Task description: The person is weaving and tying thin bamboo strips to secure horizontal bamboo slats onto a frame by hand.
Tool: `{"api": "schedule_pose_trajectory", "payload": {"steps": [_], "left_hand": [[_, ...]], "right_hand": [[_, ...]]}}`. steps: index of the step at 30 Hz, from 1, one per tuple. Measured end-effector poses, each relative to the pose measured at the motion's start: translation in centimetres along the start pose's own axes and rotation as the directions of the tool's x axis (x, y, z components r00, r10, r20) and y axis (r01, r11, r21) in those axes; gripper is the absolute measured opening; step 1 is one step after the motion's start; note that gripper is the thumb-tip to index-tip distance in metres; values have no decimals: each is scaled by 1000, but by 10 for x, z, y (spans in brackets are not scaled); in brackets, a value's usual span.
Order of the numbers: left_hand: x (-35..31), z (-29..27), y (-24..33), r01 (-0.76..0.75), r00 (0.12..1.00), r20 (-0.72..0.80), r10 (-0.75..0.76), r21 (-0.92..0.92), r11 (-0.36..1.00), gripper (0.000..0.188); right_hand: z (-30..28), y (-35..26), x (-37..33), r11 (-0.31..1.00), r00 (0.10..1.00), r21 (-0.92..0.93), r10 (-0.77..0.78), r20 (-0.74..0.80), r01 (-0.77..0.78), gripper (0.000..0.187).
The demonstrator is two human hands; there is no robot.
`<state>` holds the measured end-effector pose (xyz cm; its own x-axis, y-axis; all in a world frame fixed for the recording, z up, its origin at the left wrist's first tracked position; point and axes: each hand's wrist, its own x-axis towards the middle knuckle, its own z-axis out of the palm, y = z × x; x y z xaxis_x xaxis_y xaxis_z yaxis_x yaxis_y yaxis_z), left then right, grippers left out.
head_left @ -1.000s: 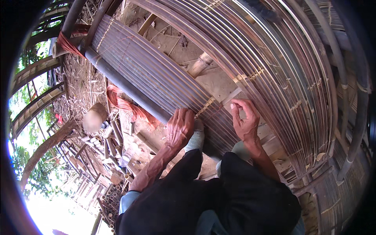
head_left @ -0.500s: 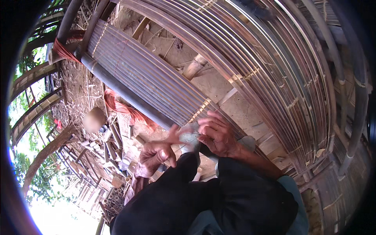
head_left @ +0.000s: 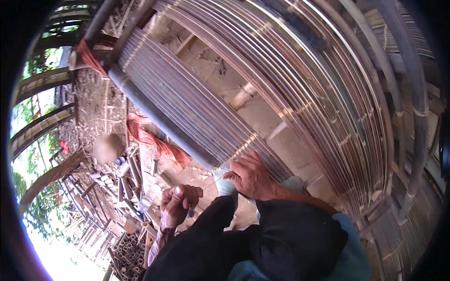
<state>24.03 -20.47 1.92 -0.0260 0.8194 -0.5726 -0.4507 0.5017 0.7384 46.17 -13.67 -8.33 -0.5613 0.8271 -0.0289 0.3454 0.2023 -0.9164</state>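
Note:
A thin cord [head_left: 214, 181] stretches between my two hands, just off the near end of a mat of thin slats [head_left: 187, 103]. My left hand [head_left: 180, 201] is closed in a pinch on its left end, above my knee. My right hand [head_left: 252, 177] sits by the mat's near corner, fingers curled in around the cord's other end; its fingertips are partly hidden. A pale tied row [head_left: 243, 147] crosses the slats beside it. Along the mat's left edge runs a dark round pole [head_left: 159, 117].
A larger curved slat panel [head_left: 328, 103] rises on the right. Orange-red fibre strands [head_left: 157, 145] lie left of the pole. Cut bamboo tubes [head_left: 126, 250] are stacked at lower left. Another person's head [head_left: 108, 148] shows at left. A bamboo stub [head_left: 243, 95] lies between mat and panel.
My left hand has gone from spread, blurred fingers to a pinch, lower and further from the right hand. The cord now shows taut between them. The view has shifted slightly.

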Motion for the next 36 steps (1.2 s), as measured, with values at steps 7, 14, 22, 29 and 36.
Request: {"api": "schedule_pose_trajectory", "payload": {"steps": [7,14,22,29,36], "left_hand": [[-28,-90,55,190,953,-301,-14,563,804,48],[-15,-100,80,206,937,-175,301,976,-73,25],[192,-62,65,-284,807,354,474,935,-214,47],[306,-39,63,-508,663,630,404,775,-375,51],[335,-65,69,-608,626,684,373,728,-315,36]], "right_hand": [[-26,-8,-7,959,965,123,-260,22,255,20],[-29,3,-42,911,602,87,-335,725,402,26],[-104,8,2,943,933,-176,-227,279,282,21],[-167,2,39,927,994,-370,88,63,-59,20],[-224,-45,87,832,959,-502,282,13,-237,23]]}}
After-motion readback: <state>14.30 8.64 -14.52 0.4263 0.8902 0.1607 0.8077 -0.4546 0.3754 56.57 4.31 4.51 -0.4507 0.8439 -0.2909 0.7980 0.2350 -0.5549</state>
